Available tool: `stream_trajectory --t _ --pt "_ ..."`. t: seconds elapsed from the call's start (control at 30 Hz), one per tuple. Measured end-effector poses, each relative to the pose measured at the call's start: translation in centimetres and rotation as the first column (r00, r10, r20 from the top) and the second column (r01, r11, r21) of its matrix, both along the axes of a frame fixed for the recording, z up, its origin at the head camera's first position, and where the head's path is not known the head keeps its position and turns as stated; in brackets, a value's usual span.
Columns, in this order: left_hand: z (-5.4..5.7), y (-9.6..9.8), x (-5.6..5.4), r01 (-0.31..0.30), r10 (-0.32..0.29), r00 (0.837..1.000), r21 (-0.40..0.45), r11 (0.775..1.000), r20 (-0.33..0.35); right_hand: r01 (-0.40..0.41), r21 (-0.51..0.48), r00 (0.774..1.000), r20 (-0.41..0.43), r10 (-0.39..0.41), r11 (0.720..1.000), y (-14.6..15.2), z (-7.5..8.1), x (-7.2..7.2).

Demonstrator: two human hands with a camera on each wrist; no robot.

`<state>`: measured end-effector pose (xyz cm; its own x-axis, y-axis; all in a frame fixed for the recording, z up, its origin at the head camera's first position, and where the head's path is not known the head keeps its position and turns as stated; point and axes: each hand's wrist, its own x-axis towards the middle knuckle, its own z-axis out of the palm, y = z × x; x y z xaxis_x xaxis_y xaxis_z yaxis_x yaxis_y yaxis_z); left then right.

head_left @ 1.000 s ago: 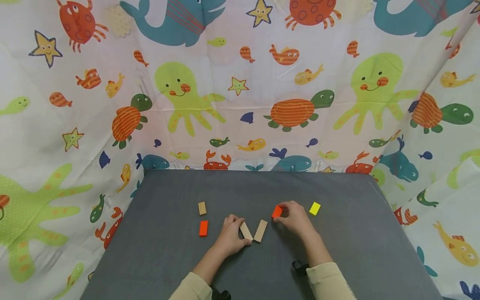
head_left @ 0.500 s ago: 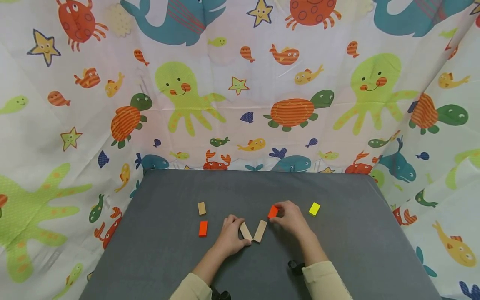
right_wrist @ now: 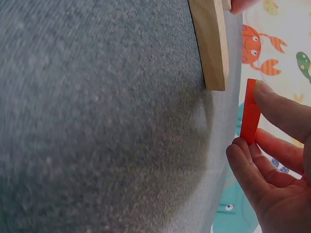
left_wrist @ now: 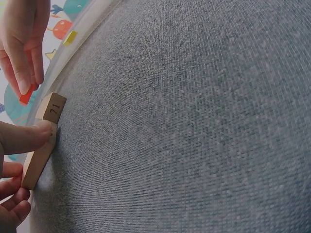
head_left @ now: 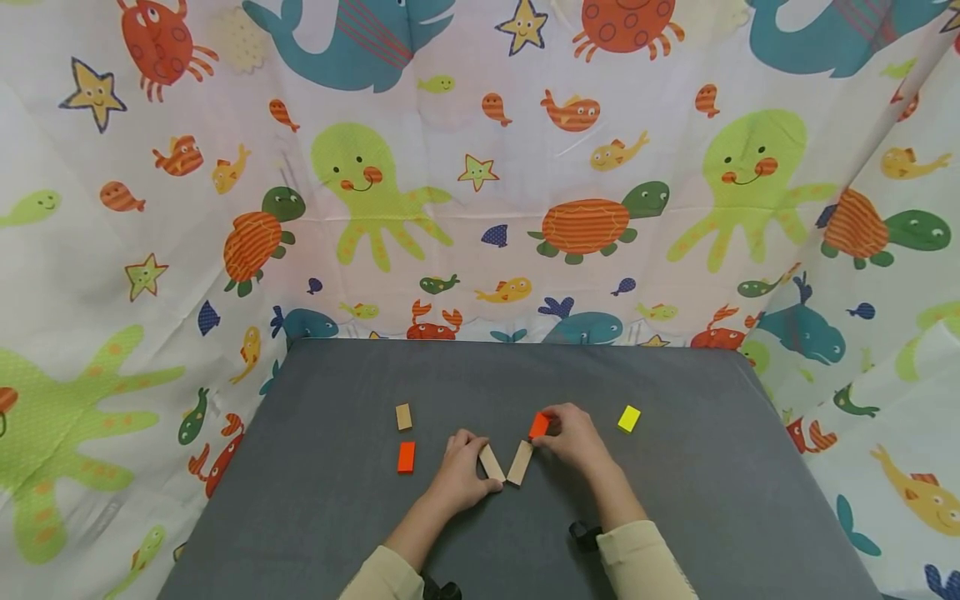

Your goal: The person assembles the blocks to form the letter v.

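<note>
Hands (head_left: pixel 456 475) (head_left: pixel 582 439) grasping, left on wooden block (head_left: pixel 491 462), right on orange block (head_left: pixel 538 425), far table edge (head_left: pixel 480 345) well beyond

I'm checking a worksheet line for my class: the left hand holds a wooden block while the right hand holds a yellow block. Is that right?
Not quite: the right hand holds a red-orange block, not yellow, as the right wrist view shows. The left hand does hold a wooden block.

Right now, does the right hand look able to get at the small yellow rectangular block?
Probably yes: nothing shows between the right hand and the yellow block, but that hand would likely need to release its pinched orange rectangular block first.
</note>
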<state>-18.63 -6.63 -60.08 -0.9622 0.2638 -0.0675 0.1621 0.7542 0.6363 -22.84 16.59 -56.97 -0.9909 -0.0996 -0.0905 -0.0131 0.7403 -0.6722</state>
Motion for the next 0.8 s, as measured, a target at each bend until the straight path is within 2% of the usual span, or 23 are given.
stream_trajectory --t 0.33,0.8 --pt "-0.03 -0.13 -0.04 0.007 -0.007 1.000 -0.003 1.000 0.000 0.019 -0.004 1.000 0.015 -0.019 1.000 -0.59 -0.30 -0.08" --pt "0.16 0.03 -0.20 0.003 -0.003 1.000 -0.017 1.000 0.029 0.002 0.002 1.000 0.017 -0.002 1.000 -0.83 -1.02 -0.24"
